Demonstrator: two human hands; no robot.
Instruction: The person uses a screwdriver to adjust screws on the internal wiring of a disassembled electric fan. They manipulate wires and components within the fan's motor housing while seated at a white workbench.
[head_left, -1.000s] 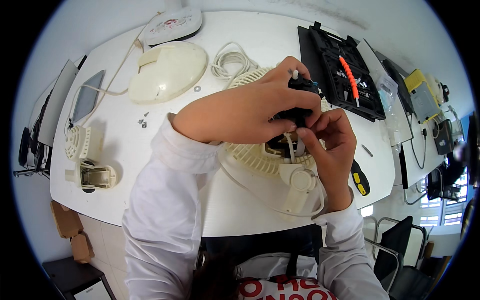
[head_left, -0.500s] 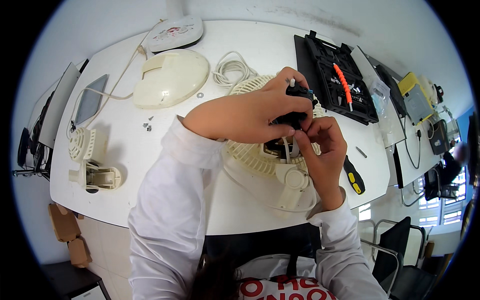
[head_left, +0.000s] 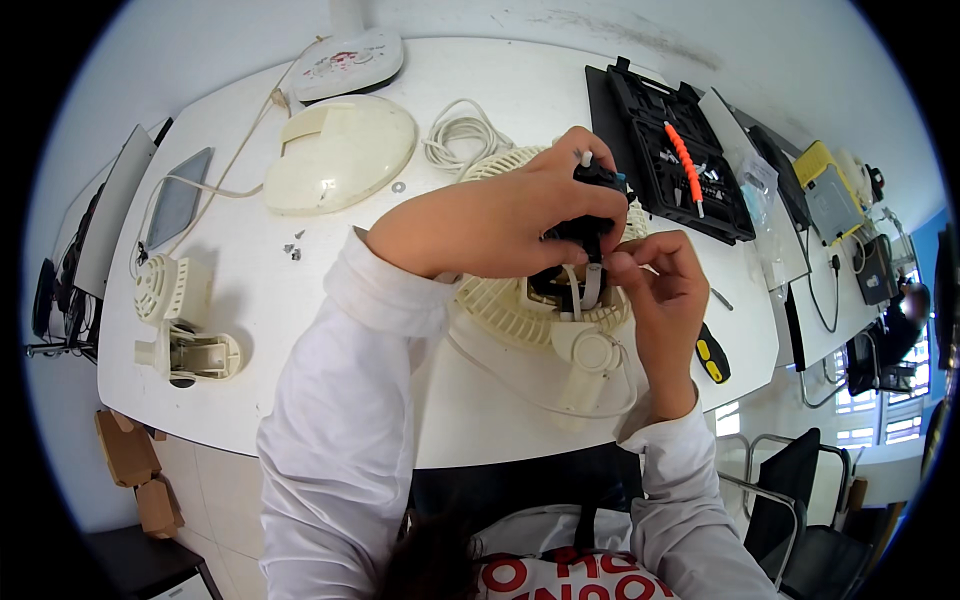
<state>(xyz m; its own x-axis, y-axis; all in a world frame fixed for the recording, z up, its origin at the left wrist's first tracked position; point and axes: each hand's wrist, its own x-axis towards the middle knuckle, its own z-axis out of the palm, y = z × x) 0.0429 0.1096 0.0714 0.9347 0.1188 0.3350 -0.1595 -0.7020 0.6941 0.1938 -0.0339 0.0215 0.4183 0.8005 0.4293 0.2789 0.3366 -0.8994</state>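
Note:
A cream fan lies on the table with its round slatted grille under my hands and its neck joint toward me. My left hand is closed around a black mechanism, apparently the fan's motor unit, above the grille. A pale strip shows just below it. At the right side of the unit, my right hand has thumb and fingertips drawn together beside that strip. Whatever they pinch, if anything, is too small to make out. My left hand hides much of the unit.
A cream fan base cover and a coiled cable lie at the back. Several screws, a washer and a cream motor housing are leftward. Rightward are an open black toolbox and a screwdriver.
My right hand has shifted slightly right, its fingertips away from my left thumb, so the pale strip shows more. The left hand keeps its hold on the motor unit.

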